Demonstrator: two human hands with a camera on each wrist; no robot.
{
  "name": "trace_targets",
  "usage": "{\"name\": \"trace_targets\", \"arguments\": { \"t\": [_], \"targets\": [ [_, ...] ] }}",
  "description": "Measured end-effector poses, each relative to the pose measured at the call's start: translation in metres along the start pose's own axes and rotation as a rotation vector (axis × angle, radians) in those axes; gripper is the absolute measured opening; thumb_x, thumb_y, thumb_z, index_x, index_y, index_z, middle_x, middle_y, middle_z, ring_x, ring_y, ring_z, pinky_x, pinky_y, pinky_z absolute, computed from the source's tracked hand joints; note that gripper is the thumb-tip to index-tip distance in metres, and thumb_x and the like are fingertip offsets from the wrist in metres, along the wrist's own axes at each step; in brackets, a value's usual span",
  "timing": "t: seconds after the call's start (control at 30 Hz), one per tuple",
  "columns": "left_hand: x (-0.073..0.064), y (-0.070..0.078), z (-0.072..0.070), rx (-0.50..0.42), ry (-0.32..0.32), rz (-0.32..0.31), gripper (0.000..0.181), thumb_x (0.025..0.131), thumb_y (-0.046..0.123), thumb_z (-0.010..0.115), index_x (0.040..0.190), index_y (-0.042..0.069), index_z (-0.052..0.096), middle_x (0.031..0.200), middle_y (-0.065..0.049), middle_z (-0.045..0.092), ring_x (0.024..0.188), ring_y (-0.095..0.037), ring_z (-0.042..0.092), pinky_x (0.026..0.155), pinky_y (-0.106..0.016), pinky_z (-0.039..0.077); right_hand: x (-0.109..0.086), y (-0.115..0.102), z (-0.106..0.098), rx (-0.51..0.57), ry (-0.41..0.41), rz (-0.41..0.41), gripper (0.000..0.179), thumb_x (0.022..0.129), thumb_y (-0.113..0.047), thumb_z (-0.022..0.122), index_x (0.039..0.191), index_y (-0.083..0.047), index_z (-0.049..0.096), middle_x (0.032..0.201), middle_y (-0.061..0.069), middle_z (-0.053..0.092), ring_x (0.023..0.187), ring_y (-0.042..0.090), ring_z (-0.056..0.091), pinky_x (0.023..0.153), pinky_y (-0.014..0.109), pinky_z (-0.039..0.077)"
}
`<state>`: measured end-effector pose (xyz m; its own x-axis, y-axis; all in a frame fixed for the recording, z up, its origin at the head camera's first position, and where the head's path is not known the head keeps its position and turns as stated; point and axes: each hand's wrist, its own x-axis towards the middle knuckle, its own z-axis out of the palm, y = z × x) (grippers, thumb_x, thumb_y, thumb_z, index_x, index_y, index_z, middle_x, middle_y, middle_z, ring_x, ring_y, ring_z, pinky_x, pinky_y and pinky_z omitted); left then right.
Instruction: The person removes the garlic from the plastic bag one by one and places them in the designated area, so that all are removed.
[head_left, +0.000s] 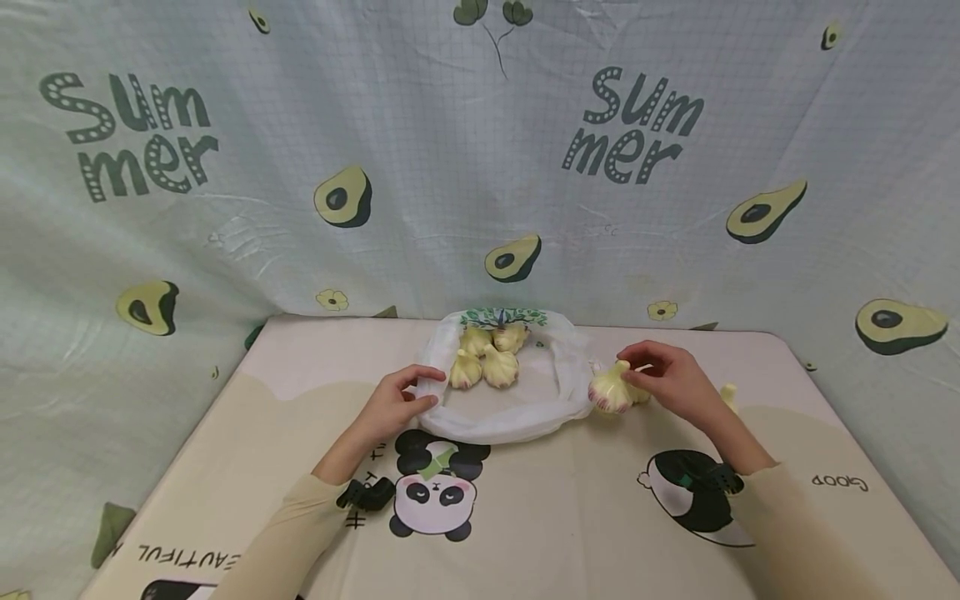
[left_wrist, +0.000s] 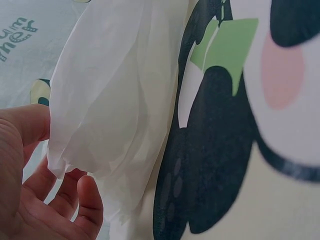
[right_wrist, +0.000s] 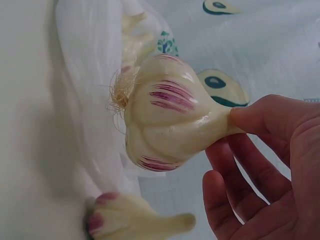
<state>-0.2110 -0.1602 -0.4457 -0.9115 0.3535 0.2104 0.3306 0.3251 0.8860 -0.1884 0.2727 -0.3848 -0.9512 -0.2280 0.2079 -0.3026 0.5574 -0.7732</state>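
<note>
A white plastic bag (head_left: pixel 495 427) with a rolled-down rim and a green tree print sits at the table's back middle. Several purple-streaked garlic bulbs (head_left: pixel 500 367) lie inside it. At the bag's left side my left hand (head_left: pixel 393 404) pinches the rim between thumb and fingers; in the left wrist view the bag wall (left_wrist: pixel 110 100) hangs from that grip. Just right of the bag, my right hand (head_left: pixel 667 379) holds a garlic bulb (right_wrist: pixel 170 115) by its stem, its dry roots pointing towards the bag. A second bulb (right_wrist: pixel 130 217) rests close below it.
Another garlic bulb (head_left: pixel 728 395) is partly hidden behind my right forearm. The table (head_left: pixel 562 517) wears a cream cover printed with pandas and lettering. A pale curtain (head_left: pixel 420 275) with avocado prints hangs right behind the back edge.
</note>
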Motion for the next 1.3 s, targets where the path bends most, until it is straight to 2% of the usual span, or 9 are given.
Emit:
{"name": "trace_targets", "arguments": {
  "t": [0.13, 0.4, 0.73, 1.3],
  "targets": [
    [0.0, -0.001, 0.0, -0.004, 0.001, 0.011, 0.029, 0.088, -0.002, 0.07, 0.117, 0.0, 0.067, 0.118, -0.016, 0.065, 0.093, -0.027, 0.051, 0.073, -0.029, 0.041, -0.008, 0.007, -0.006, -0.004, 0.015, 0.008, 0.025, 0.091, -0.009, 0.072, 0.114, -0.001, 0.067, 0.108, 0.014, 0.068, 0.092, 0.015, 0.062, 0.077, 0.019, 0.051],
    [0.001, 0.002, 0.001, -0.004, 0.001, -0.02, 0.03, 0.088, -0.001, 0.07, 0.118, 0.003, 0.067, 0.119, -0.013, 0.065, 0.094, -0.025, 0.051, 0.074, -0.031, 0.041, -0.021, 0.019, -0.013, -0.027, 0.03, 0.034, 0.025, 0.091, -0.009, 0.072, 0.114, 0.0, 0.067, 0.109, 0.015, 0.067, 0.089, 0.01, 0.061, 0.076, 0.018, 0.05],
    [0.001, 0.001, 0.0, -0.005, -0.001, 0.001, 0.029, 0.088, -0.002, 0.07, 0.117, 0.002, 0.067, 0.118, -0.014, 0.065, 0.092, -0.023, 0.052, 0.072, -0.028, 0.042, -0.03, 0.03, -0.021, -0.086, 0.037, 0.036, 0.026, 0.09, -0.009, 0.074, 0.113, 0.0, 0.068, 0.108, 0.015, 0.068, 0.089, 0.006, 0.06, 0.076, 0.016, 0.049],
    [0.001, 0.0, 0.001, -0.012, -0.01, -0.006, 0.03, 0.089, -0.001, 0.07, 0.118, 0.003, 0.067, 0.12, -0.014, 0.065, 0.094, -0.025, 0.051, 0.073, -0.029, 0.042, -0.036, 0.037, -0.022, -0.15, -0.021, 0.052, 0.023, 0.089, -0.009, 0.075, 0.111, -0.002, 0.07, 0.105, 0.011, 0.069, 0.089, 0.009, 0.062, 0.076, 0.021, 0.051]
  ]
}}
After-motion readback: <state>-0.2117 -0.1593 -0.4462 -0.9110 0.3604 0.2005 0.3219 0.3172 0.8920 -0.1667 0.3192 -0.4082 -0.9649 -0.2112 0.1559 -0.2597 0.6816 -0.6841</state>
